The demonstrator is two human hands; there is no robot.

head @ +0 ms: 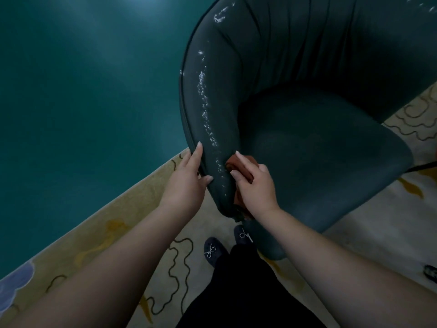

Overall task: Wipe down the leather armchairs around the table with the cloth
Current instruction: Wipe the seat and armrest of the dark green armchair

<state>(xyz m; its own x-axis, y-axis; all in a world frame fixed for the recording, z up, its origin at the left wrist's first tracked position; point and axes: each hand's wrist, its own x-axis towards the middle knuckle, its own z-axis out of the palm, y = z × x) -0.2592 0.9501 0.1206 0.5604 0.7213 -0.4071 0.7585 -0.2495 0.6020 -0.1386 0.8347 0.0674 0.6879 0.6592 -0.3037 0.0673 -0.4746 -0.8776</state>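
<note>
A dark teal leather armchair (pixel 307 143) fills the upper right, its curved back and left arm sweeping down toward me. White flaked patches run along the top of that arm. My left hand (pixel 189 178) holds the near end of the arm from its outer side, thumb on the front. My right hand (pixel 254 183) grips a reddish-brown cloth (pixel 233 162) and presses it against the inner side of the same arm end. Most of the cloth is hidden under my hand.
A teal wall or panel (pixel 82 102) rises at the left. Below lies a cream rug (pixel 165 268) with dark squiggle lines and yellow patches. My dark slippers (pixel 212 250) stand close to the chair's front. A dark cord (pixel 423 165) runs off at the right.
</note>
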